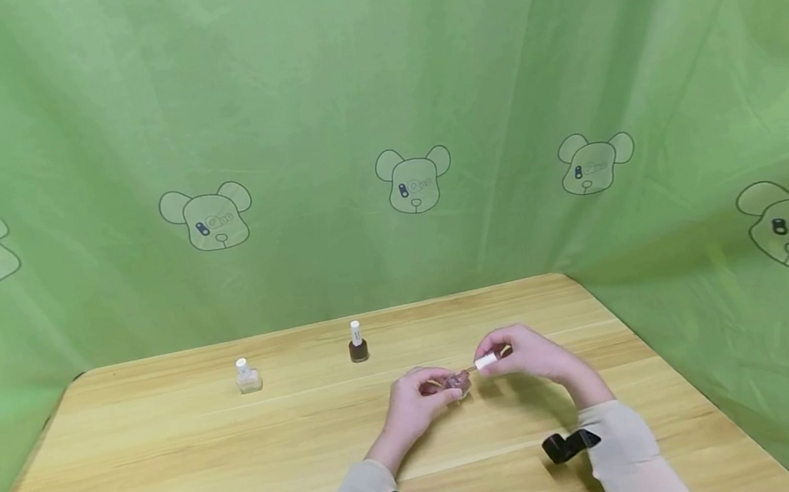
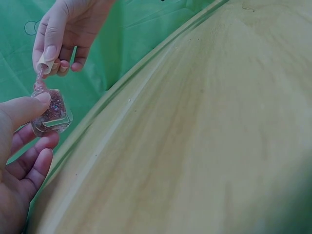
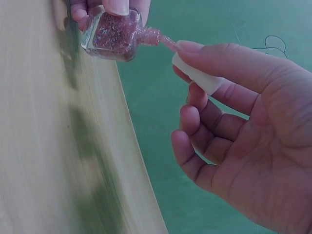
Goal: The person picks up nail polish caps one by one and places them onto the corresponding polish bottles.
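Pinched between the thumb and fingers of my left hand (image 1: 416,398) is a small clear nail polish bottle (image 3: 114,35) with pink glitter polish inside, tilted on its side in the right wrist view. My right hand (image 1: 527,353) pinches the white nail polish cap (image 3: 199,75) between thumb and fingers. From that cap a pink-coated brush stem (image 3: 168,43) runs to the bottle's neck (image 3: 149,36); its far end is hidden in the neck. Both hands are above the wooden table, near its middle right in the head view.
Farther back on the table (image 1: 168,463) stand a dark nail polish bottle (image 1: 359,350) with a white cap and, to its left, a pale clear nail polish bottle (image 1: 249,379). A green curtain (image 1: 302,124) with bear-head outlines hangs behind and at the sides.
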{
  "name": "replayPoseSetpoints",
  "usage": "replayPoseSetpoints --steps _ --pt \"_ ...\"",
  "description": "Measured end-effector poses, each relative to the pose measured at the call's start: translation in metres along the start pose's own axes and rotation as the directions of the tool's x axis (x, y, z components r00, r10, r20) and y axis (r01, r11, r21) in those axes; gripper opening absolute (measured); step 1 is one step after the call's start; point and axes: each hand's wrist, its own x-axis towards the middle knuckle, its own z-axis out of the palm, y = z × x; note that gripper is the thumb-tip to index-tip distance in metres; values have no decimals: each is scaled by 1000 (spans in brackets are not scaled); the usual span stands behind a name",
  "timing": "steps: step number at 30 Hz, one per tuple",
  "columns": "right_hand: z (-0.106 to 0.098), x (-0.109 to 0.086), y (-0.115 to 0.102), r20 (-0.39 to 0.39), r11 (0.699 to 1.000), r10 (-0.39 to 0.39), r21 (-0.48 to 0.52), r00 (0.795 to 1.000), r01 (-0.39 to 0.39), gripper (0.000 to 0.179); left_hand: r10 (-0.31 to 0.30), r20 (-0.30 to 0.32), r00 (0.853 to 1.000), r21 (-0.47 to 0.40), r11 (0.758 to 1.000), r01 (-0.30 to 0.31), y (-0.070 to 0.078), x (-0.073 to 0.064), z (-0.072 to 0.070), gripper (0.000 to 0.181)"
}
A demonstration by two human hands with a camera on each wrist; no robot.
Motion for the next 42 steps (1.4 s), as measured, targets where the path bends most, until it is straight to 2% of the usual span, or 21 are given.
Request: replayPoseSetpoints --steps 6,16,25,42 --pt "3 1 -4 3 1000 -9 0 1000 9 23 -4 3 1000 7 1000 4 0 0 0 31" --pt "7 2 -8 -2 1000 -5 -20 1000 5 23 21 8 1000 14 1000 -21 1 0 -1 31" --pt "16 6 -10 -21 996 -41 -84 999 39 18 29 6 1000 -2 1000 -29 1 1 0 31" --pt "23 11 -9 -8 982 -85 -167 996 82 16 42 14 999 -1 999 -42 0 0 0 28"
